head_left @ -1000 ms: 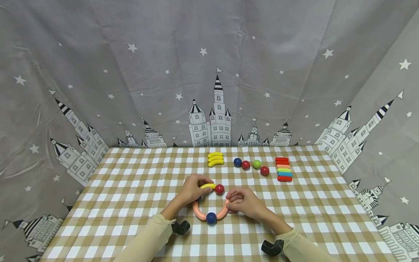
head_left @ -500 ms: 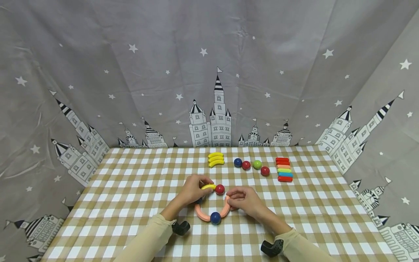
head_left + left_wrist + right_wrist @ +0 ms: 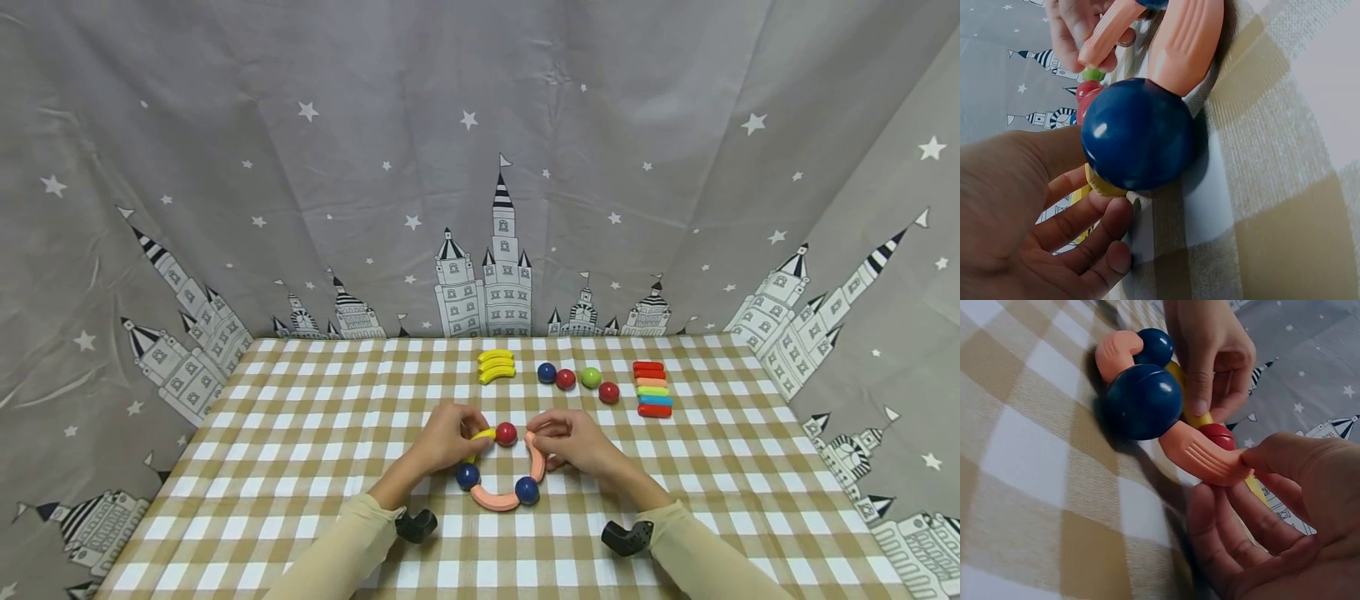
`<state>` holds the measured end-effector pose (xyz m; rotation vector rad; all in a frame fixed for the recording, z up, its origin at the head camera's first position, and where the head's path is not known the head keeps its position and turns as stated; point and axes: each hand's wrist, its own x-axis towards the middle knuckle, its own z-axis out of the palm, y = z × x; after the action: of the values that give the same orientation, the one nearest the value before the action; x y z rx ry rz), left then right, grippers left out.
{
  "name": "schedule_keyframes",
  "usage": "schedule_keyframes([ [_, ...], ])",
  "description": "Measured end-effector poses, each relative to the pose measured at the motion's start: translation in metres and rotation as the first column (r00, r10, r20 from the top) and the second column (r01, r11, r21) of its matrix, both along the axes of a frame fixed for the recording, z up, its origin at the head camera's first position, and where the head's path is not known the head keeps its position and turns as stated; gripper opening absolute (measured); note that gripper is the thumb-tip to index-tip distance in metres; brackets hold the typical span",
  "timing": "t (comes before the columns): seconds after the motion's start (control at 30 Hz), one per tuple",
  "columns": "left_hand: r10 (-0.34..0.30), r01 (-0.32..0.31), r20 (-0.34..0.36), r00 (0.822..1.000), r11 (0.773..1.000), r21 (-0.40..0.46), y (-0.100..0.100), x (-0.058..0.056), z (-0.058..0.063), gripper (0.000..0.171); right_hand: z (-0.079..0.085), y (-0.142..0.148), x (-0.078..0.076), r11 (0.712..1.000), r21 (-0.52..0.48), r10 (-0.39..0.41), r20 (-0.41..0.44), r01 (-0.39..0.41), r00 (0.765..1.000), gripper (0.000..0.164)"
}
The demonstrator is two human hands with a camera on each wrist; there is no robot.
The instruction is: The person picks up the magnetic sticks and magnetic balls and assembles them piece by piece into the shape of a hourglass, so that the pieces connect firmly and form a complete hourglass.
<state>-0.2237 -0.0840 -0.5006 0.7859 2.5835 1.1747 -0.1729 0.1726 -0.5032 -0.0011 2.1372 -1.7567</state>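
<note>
An almost closed ring of magnetic-looking balls and curved sticks lies between the hands. My left hand [image 3: 448, 438] pinches the yellow curved stick [image 3: 486, 434], which has a red ball [image 3: 506, 434] at its far end. A blue ball [image 3: 1138, 134] sits at the stick's near end, below the left fingers. From it a peach curved stick [image 3: 495, 499] runs to a second blue ball [image 3: 527, 490]. My right hand [image 3: 573, 440] holds the tip of another peach curved stick [image 3: 1204, 453] between thumb and fingers; its other end meets that second ball. A gap separates its tip from the red ball.
Behind the ring lie several yellow curved sticks [image 3: 497, 367]. To their right are a blue ball [image 3: 547, 372], a green ball [image 3: 591, 377] and two red balls [image 3: 609, 392]. A stack of coloured straight sticks [image 3: 652, 390] lies farther right on the checked tablecloth [image 3: 315, 433].
My right hand has shifted right and away from me with the peach stick. The lower part of the ring has swung right, baring the blue ball by my left hand, which stays nearly still.
</note>
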Motion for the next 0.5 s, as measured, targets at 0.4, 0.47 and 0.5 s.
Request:
schedule_keyframes([
  [0.4, 0.005, -0.004, -0.025, 1.000, 1.000, 0.012, 0.0045, 0.0029, 0.0006, 0.016, 0.0018, 0.0020, 0.0048, 0.998, -0.023, 0.061, -0.031, -0.062, 0.998, 0.040],
  [0.47, -0.003, 0.003, -0.021, 1.000, 1.000, 0.000, 0.0066, 0.0023, 0.0007, 0.021, 0.0021, 0.0015, 0.0056, 0.998, -0.016, 0.065, -0.035, -0.065, 0.997, 0.040],
  [0.5, -0.011, 0.011, -0.022, 1.000, 1.000, -0.004, 0.0081, 0.0020, 0.0008, 0.025, 0.0026, 0.0012, 0.0061, 0.998, -0.011, 0.066, -0.036, -0.067, 0.997, 0.040],
])
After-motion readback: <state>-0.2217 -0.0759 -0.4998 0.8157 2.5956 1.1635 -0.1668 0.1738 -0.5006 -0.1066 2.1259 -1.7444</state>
